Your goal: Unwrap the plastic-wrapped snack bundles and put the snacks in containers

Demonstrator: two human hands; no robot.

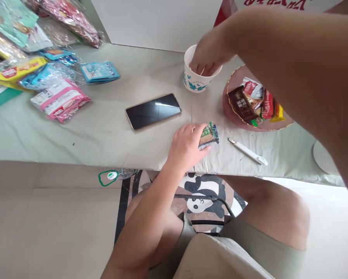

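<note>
My left hand (pixel 188 144) is closed around a small snack packet (pixel 209 135) with a green and brown wrapper, low over the table's near side. My right hand (pixel 210 52) reaches down into a white paper cup (pixel 197 84) with blue-green leaf prints. Its fingers are bunched together and their tips are hidden by the cup, so what they hold cannot be made out. To the right of the cup, a pink bowl (pixel 231 112) with a gold rim holds several wrapped snacks (pixel 251 100), partly covered by my right forearm. A white utility knife (pixel 248 151) lies below the bowl.
A black-screened phone (pixel 153 111) lies left of my left hand. Farther left are a blue packet (pixel 99 72), a pink snack bag (pixel 60 100) and a pile of other bags. A white box (pixel 159 23) stands behind. The cloth-covered table (pixel 104 143) ends above my knees.
</note>
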